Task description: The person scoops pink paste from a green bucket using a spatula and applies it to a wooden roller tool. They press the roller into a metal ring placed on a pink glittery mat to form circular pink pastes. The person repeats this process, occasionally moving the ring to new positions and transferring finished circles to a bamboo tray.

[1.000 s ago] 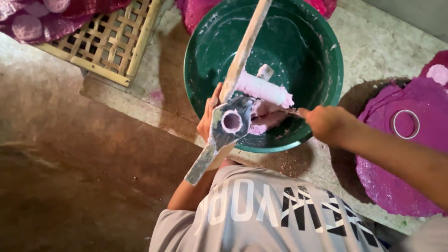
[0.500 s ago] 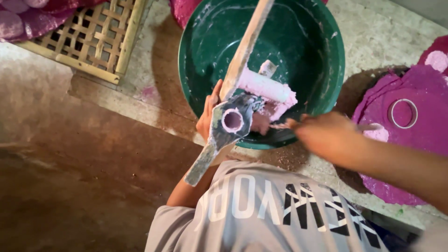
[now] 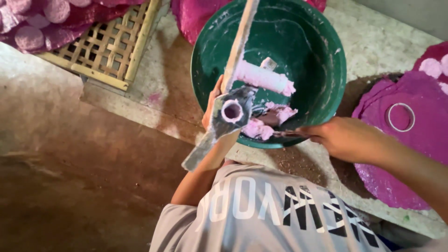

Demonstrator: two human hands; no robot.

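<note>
- Person wears a light grey T-shirt (image 3: 280, 214), short-sleeved.
- Large block lettering runs across the chest: white letters on one side, black letters on the other.
- Left sleeve ends at the upper arm; the forearm below it is bare.
- Left hand (image 3: 211, 105): bare, no glove; no ring or watch visible on the part that shows.
- Right hand (image 3: 347, 139): bare, no glove, wrist and forearm uncovered.
- A strip of dark blue cloth shows below the shirt's hem.
</note>
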